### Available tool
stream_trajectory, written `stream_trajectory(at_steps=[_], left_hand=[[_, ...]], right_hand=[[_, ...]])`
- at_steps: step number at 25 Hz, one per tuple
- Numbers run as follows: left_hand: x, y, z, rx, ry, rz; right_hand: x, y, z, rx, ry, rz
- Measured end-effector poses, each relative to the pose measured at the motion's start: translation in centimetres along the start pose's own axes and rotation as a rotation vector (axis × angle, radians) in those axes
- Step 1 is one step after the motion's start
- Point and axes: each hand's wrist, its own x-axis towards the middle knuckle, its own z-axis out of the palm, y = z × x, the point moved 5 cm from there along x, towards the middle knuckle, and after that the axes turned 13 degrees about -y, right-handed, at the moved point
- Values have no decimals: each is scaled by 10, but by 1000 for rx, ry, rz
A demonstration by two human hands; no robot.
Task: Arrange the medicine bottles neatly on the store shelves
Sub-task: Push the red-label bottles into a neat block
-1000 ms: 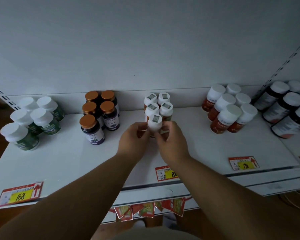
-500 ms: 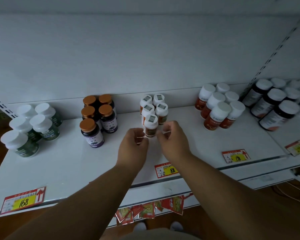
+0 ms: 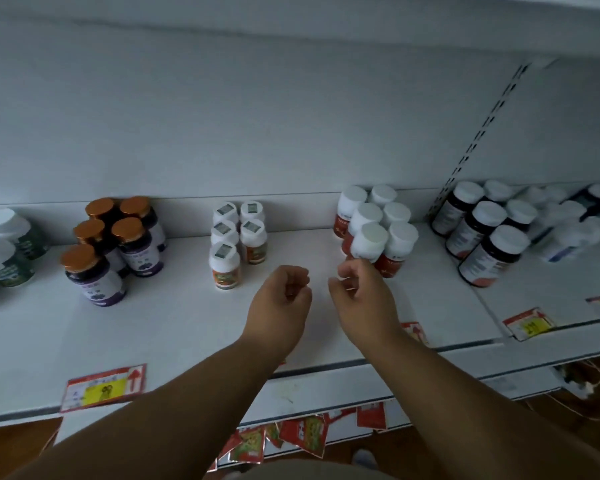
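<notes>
The small white-capped bottles with orange labels (image 3: pixel 238 239) stand upright in a tight cluster of five at centre frame on the white shelf (image 3: pixel 174 320), two rows of two by the back wall and one in front. Just right of them, both hands hover above the shelf, apart from each other and from every bottle. The left hand (image 3: pixel 281 299) has its fingers curled in and holds nothing. The right hand (image 3: pixel 361 292) is also loosely curled with nothing in it, close below the red-labelled bottles (image 3: pixel 374 230) at centre right. Copper-capped dark bottles (image 3: pixel 113 244) stand at centre left, green bottles (image 3: pixel 4 247) at the left edge, dark white-capped bottles (image 3: pixel 482 230) at right. A yellow price tag (image 3: pixel 103 388) lies at lower left.
</notes>
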Motion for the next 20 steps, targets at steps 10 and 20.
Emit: stream_trajectory(at_steps=[10,20], left_hand=[[56,44,101,-377,223,-138],[119,39,102,-755,127,-201]], right_hand=[[51,86,-111,523,-37,172],[113,61,-79,1121,-429,269]])
